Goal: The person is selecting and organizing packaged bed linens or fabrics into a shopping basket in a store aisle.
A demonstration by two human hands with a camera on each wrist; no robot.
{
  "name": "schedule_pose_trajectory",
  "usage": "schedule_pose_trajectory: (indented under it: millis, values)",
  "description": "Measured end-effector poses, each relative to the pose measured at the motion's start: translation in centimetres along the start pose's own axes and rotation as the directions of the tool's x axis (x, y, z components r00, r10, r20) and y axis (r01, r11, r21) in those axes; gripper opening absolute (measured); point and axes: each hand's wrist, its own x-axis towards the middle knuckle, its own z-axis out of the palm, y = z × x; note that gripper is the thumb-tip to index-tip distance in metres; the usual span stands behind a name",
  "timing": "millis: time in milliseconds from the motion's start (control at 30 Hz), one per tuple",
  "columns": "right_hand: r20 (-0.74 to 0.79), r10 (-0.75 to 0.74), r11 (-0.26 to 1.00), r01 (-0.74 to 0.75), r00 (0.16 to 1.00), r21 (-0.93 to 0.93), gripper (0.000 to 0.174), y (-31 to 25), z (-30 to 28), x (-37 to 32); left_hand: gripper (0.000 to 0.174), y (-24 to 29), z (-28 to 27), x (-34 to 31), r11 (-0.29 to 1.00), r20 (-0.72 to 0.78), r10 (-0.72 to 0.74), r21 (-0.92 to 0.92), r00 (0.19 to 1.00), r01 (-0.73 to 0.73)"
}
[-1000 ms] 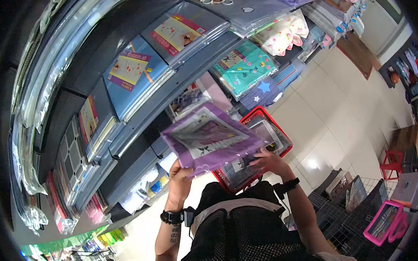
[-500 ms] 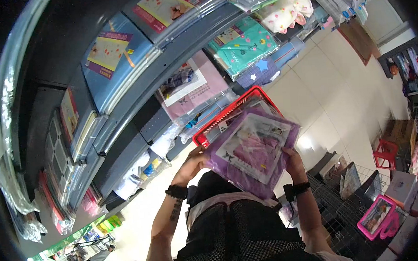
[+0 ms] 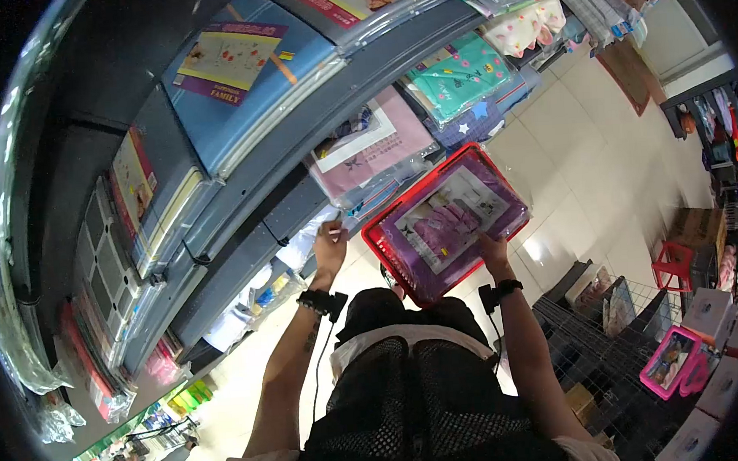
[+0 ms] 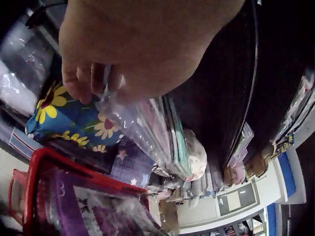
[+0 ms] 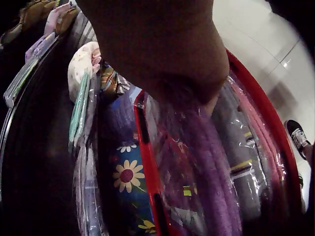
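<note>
shelving (image 3: 372,70): flat packaged bedding is stacked along it, with the printed cards turned outward, presumably so that the designs can be seen without unwrapping.
red basket (image 3: 419,185): set just beside the lower shelf, presumably so that only a short reach is needed; grey and pink packages are glimpsed inside it in the right wrist view.
purple package (image 3: 449,221): laid over the basket's mouth with its picture card face up, nearly the whole opening being covered (its fit seems snug, so a corner could be caught on the rim).
pink package (image 3: 386,158): left on the lower shelf beyond the basket, its card also turned up.
left hand (image 3: 330,250): held out between basket and shelf, apart from the purple package; the fingers are loosely bent and spaced, and nothing is plainly seen held in them.
right hand (image 3: 495,255): brought in over the basket's right side, the forearm pointed forward; the purple package's near right edge appears to be pinched, presumably for steadying, though the fingertips are partly hidden.
</note>
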Motion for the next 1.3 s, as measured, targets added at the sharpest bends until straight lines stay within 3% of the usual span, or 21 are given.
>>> schedule_pose_trajectory:
  millis: [33, 100, 167, 200, 333, 400, 500, 633, 700, 733, 767, 800, 833, 900, 933, 967, 1033, 1133, 1167, 1267, 1300]
  values:
    - [-0.047, -0.006, 0.985, -0.002, 0.999, -0.172, 0.037, -0.6, 0.1, -0.2, 0.027, 1.5, -0.8, 1.1, 0.999, -0.037, -0.013, -0.03, 0.999, 0.012]
    - [-0.1, 0.055, 0.986, -0.07, 0.993, -0.152, 0.046, -1.9, 0.6, -1.4, 0.027, 4.1, -2.1, 3.2, 1.0, -0.1, -0.014, -0.029, 0.995, 0.011]
    - [-0.454, 0.0, 0.964, -0.12, 0.891, -0.235, 0.053, -2.0, 1.2, -2.7, 0.033, 3.5, -2.1, 5.7, 0.993, -0.165, 0.111, 0.052, 0.98, -0.104]
    - [-0.455, 0.06, 0.943, -0.2, 0.888, -0.266, 0.062, -2.1, 0.4, -3.5, 0.036, 3.1, -1.9, 6.9, 0.992, -0.17, 0.108, 0.075, 0.98, -0.097]
    - [-0.501, 0.0, 0.911, -0.207, 0.866, -0.357, 0.058, -2.5, -0.4, -7.7, 0.047, 4.9, -1.8, 9.1, 0.995, -0.157, 0.01, 0.098, 0.987, 0.005]
    - [-0.412, 0.095, 0.968, -0.181, 0.906, -0.173, 0.053, -1.3, -2.6, -9.5, 0.05, 4.1, -1.2, 10.3, 0.99, -0.174, -0.034, 0.129, 0.984, 0.057]
    - [-0.456, 0.141, 0.966, -0.222, 0.879, -0.129, 0.042, 0.6, -5.5, -12.2, 0.048, 9.7, -2.7, 8.0, 0.985, -0.105, -0.094, 0.131, 0.99, 0.108]
    - [-0.521, 0.23, 0.941, -0.325, 0.822, -0.097, 0.041, 2.8, -7.7, -15.3, 0.044, 7.1, -2.2, 9.1, 0.962, 0.02, -0.115, 0.251, 0.993, 0.106]
    - [-0.53, 0.271, 0.943, -0.333, 0.804, -0.023, 0.041, 4.1, -8.6, -16.2, 0.038, 7.0, -2.1, 9.3, 0.96, 0.143, -0.266, -0.044, 0.953, 0.275]
    - [-0.521, 0.252, 0.95, -0.31, 0.816, -0.025, 0.04, 3.9, -8.4, -16.9, 0.038, 6.9, -2.2, 9.2, 0.961, 0.147, -0.266, -0.044, 0.953, 0.275]
    - [-0.523, 0.251, 0.951, -0.309, 0.814, -0.024, 0.04, 3.7, -8.2, -17.3, 0.031, 6.9, -2.2, 9.3, 0.913, 0.214, -0.29, -0.229, 0.933, 0.337]
    - [-0.479, 0.22, 0.964, -0.266, 0.85, -0.028, 0.04, 3.4, -8.0, -17.5, 0.024, 6.9, -2.3, 9.3, 0.827, 0.286, -0.299, -0.399, 0.911, 0.396]
    - [-0.434, 0.188, 0.974, -0.223, 0.881, -0.03, 0.04, 3.1, -7.8, -17.8, 0.024, 7.1, -2.2, 9.4, 0.828, 0.29, -0.296, -0.398, 0.91, 0.396]
    - [-0.359, 0.15, 0.985, -0.172, 0.921, -0.03, 0.041, 1.2, -6.2, -17.9, 0.014, 7.9, -2.2, 9.5, 0.539, 0.379, -0.142, -0.745, 0.915, 0.392]
    - [-0.277, 0.108, 0.992, -0.121, 0.955, -0.028, 0.043, -0.2, -5.1, -17.8, 0.017, 9.9, -3.0, 9.1, 0.408, 0.422, -0.14, -0.799, 0.896, 0.441]
    - [-0.279, 0.109, 0.992, -0.121, 0.954, -0.029, 0.043, -1.6, -3.9, -17.5, 0.017, 10.9, -3.3, 8.6, 0.408, 0.424, -0.14, -0.799, 0.895, 0.442]
    - [-0.054, 0.069, 0.996, -0.071, 0.996, -0.047, 0.048, -4.6, -1.2, -16.9, 0.021, 12.6, -3.5, 7.9, 0.293, 0.412, -0.091, -0.859, 0.907, 0.42]
    - [0.22, 0.012, 0.999, -0.001, 0.975, -0.047, 0.052, -8.8, 3.6, -16.0, 0.019, 15.3, -4.7, 4.9, 0.173, 0.426, -0.073, -0.885, 0.902, 0.432]
    - [0.218, 0.012, 0.999, -0.002, 0.976, -0.045, 0.052, -9.5, 4.7, -15.5, 0.019, 15.3, -5.2, 4.0, 0.176, 0.428, -0.073, -0.884, 0.901, 0.434]
    - [0.341, 0.087, 0.996, -0.09, 0.936, -0.006, 0.058, -10.6, 8.1, -13.5, 0.017, 15.2, -7.4, 0.7, 0.137, 0.502, -0.118, -0.846, 0.857, 0.515]
    - [0.431, 0.183, 0.962, -0.252, 0.884, 0.108, 0.057, -10.9, 9.2, -12.8, 0.018, 15.4, -8.3, -0.7, 0.135, 0.552, -0.149, -0.811, 0.821, 0.57]
